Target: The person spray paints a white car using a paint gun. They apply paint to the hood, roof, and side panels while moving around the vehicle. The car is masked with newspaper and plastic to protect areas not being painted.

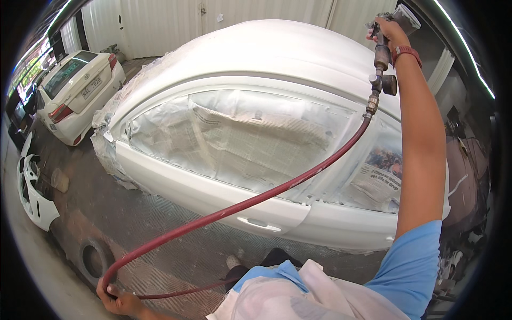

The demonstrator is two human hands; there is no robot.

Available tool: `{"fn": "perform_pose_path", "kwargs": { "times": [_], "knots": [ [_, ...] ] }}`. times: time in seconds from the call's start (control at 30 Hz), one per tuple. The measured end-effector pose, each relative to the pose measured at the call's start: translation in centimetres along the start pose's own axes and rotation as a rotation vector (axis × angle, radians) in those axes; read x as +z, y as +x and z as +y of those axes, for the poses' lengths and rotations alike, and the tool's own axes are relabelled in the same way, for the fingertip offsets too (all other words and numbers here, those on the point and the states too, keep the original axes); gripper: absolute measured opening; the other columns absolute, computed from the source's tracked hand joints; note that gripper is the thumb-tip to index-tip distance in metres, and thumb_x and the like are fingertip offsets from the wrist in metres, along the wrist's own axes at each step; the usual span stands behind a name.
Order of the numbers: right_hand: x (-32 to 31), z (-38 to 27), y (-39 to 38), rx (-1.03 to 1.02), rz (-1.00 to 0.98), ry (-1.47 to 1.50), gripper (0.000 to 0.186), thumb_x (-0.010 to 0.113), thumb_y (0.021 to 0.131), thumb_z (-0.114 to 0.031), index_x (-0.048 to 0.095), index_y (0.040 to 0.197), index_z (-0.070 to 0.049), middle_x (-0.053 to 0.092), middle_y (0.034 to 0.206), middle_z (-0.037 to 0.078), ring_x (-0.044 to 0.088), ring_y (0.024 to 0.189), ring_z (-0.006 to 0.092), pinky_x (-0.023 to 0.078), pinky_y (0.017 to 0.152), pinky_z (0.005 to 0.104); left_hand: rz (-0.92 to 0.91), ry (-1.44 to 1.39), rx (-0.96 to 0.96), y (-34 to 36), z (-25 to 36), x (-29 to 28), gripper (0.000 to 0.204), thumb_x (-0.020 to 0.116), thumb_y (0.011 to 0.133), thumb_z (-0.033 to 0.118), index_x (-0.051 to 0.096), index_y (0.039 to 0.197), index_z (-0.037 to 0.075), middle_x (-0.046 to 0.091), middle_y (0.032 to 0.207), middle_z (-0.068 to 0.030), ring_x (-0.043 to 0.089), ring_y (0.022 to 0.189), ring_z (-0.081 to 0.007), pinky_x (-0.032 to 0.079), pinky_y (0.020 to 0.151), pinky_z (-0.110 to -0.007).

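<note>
My right hand [392, 34] is raised at the upper right, its fingers wrapped round the grip of a spray gun [382, 53]. The gun has a cup [407, 19] at its top and a round gauge [390, 84] below the grip. From its fitting a red air hose [240, 207] runs down across the view to my left hand [120, 303], which is closed round a bend of it at the lower left. Before me stands a white car body [277, 50], its side windows masked with newspaper [229, 136]. The gun is above the far right of the roof, apart from it.
A white sedan [80, 88] is parked at the left. On the dark floor lie a white bumper [34, 197] and a tyre [96, 258]. Pale corrugated panels [160, 26] stand behind the car. Covered items [464, 176] crowd the right side.
</note>
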State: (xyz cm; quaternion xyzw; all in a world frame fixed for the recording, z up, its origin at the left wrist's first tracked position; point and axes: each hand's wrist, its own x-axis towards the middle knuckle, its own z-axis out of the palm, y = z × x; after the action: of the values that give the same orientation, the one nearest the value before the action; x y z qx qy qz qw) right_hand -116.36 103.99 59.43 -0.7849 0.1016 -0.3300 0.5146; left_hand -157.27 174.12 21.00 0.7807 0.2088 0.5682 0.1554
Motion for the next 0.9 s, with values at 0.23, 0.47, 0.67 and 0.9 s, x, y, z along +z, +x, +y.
{"fn": "perform_pose_path", "kwargs": {
  "times": [0.23, 0.47, 0.67, 0.9],
  "knots": [
    [8.3, -0.9, 7.0, 0.007, -0.022, -0.026, 0.034, 0.055, 0.104, -0.025, 0.058, 0.108, 0.009, 0.07, 0.086, 0.017, 0.073, 0.066, 0.0286, 0.055, 0.047, 0.0287, 0.177, 0.159, -0.086, 4.1, -1.5, 2.0, 0.056, 0.052, 0.107, 0.053, 0.065, 0.105, -0.001, 0.065, 0.088, -0.009, 0.061, 0.079, -0.0166, 0.045, 0.061, -0.028],
    [16.2, -0.8, 14.5, -0.029, -0.055, -0.047, 0.035, 0.057, 0.103, -0.027, 0.061, 0.108, 0.008, 0.072, 0.088, 0.016, 0.075, 0.069, 0.0288, 0.055, 0.046, 0.0268, 0.402, 0.136, -0.07, 10.1, 3.4, 7.4, 0.064, 0.046, 0.106, 0.064, 0.058, 0.09, 0.003, 0.053, 0.068, -0.0041, 0.049, 0.059, -0.0138, 0.038, 0.045, -0.028],
    [26.9, -1.1, 17.7, -0.043, 0.005, -0.058, 0.037, 0.058, 0.103, -0.028, 0.06, 0.109, 0.008, 0.072, 0.09, 0.017, 0.074, 0.065, 0.0285, 0.057, 0.047, 0.0306, 0.513, 0.113, 0.042, 15.2, 1.1, 16.5, 0.066, 0.04, 0.107, 0.065, 0.051, 0.078, 0.008, 0.047, 0.063, -0.0016, 0.045, 0.053, -0.0129, 0.035, 0.044, -0.027],
    [42.5, -0.3, 20.9, -0.067, -0.054, -0.074, 0.031, 0.057, 0.098, -0.02, 0.061, 0.103, 0.011, 0.07, 0.084, 0.017, 0.072, 0.063, 0.0281, 0.06, 0.051, 0.0373, 0.334, 0.559, -0.005, 17.1, -7.3, 20.2, 0.048, 0.064, 0.1, 0.049, 0.069, 0.107, 0.001, 0.071, 0.095, -0.0169, 0.069, 0.086, -0.0389, 0.055, 0.074, -0.049]
  ]
}}
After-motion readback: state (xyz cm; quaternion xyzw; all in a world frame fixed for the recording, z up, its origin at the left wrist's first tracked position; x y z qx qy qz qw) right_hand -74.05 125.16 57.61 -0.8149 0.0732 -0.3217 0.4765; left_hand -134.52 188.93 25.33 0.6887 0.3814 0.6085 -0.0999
